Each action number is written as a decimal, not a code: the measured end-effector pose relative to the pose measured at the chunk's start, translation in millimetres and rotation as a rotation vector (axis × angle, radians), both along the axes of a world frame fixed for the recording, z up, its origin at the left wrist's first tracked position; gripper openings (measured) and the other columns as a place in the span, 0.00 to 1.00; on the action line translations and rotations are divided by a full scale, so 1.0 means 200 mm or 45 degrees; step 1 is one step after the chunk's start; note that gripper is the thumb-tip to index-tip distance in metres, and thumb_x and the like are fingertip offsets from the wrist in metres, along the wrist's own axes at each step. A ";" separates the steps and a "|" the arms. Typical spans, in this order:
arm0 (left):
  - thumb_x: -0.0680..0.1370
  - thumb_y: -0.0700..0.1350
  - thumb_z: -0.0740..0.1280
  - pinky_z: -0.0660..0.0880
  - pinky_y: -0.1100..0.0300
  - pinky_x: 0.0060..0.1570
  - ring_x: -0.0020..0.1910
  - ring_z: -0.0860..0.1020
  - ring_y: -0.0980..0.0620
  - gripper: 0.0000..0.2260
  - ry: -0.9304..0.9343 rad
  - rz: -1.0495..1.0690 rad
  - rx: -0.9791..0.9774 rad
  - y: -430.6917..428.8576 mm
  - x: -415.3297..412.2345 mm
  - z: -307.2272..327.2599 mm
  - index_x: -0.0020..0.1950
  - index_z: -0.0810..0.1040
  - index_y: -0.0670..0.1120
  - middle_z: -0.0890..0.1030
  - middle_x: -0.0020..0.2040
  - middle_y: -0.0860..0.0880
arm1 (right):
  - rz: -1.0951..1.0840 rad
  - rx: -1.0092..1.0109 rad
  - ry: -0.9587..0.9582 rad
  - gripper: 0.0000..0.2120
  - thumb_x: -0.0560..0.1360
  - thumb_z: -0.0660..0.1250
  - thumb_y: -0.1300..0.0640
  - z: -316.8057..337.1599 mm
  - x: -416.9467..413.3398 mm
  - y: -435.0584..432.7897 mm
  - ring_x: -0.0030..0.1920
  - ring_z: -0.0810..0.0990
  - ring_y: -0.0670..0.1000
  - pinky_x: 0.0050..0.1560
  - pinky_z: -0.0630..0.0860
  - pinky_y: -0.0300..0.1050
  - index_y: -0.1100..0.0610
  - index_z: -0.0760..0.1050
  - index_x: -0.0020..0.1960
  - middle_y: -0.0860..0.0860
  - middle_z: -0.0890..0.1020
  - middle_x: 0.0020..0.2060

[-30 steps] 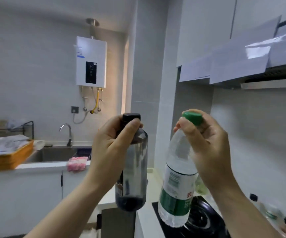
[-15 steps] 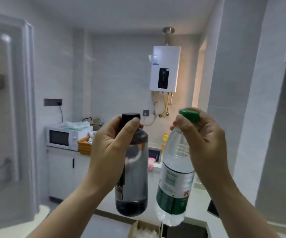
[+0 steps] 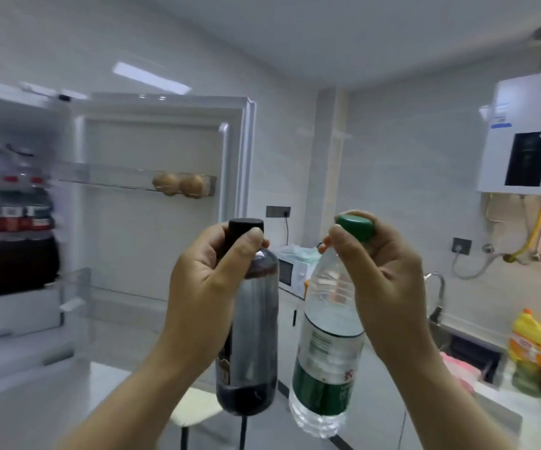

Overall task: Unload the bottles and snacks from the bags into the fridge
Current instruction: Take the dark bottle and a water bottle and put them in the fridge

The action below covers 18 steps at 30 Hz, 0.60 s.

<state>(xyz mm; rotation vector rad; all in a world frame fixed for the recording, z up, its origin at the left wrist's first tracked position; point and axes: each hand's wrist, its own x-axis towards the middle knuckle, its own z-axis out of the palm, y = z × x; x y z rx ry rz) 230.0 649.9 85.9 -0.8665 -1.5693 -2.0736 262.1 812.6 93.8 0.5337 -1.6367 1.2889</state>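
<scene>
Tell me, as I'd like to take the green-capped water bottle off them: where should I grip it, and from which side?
Probably its labelled middle, wrapped from the right side. The right hand pinches the green-capped bottle at the cap and neck, and the dark bottle hangs close on its left, leaving the round body's right side free.

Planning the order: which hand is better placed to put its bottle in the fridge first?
Left, probably. The left hand holds the dark bottle on the side of the open fridge; the right hand, with the water bottle, is farther from it.
</scene>
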 end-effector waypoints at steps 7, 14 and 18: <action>0.73 0.55 0.67 0.78 0.51 0.41 0.38 0.81 0.49 0.13 -0.024 0.473 -0.063 -0.26 0.04 -0.04 0.46 0.81 0.46 0.83 0.39 0.46 | 0.431 0.023 -0.017 0.06 0.76 0.66 0.54 -0.03 -0.23 -0.24 0.42 0.80 0.54 0.45 0.77 0.44 0.57 0.77 0.48 0.53 0.81 0.39; 0.73 0.53 0.65 0.79 0.62 0.43 0.43 0.82 0.47 0.13 -0.024 0.827 -0.102 -0.58 0.16 -0.09 0.46 0.81 0.44 0.83 0.41 0.45 | 0.710 0.026 -0.071 0.05 0.76 0.66 0.54 -0.10 -0.30 -0.62 0.42 0.80 0.53 0.45 0.77 0.41 0.54 0.77 0.48 0.53 0.81 0.40; 0.72 0.53 0.65 0.77 0.68 0.42 0.43 0.82 0.50 0.15 -0.013 0.927 -0.068 -0.78 0.24 -0.09 0.47 0.81 0.43 0.84 0.42 0.47 | 0.822 0.003 -0.070 0.04 0.76 0.67 0.55 -0.10 -0.29 -0.85 0.42 0.81 0.53 0.45 0.77 0.41 0.56 0.78 0.48 0.53 0.82 0.39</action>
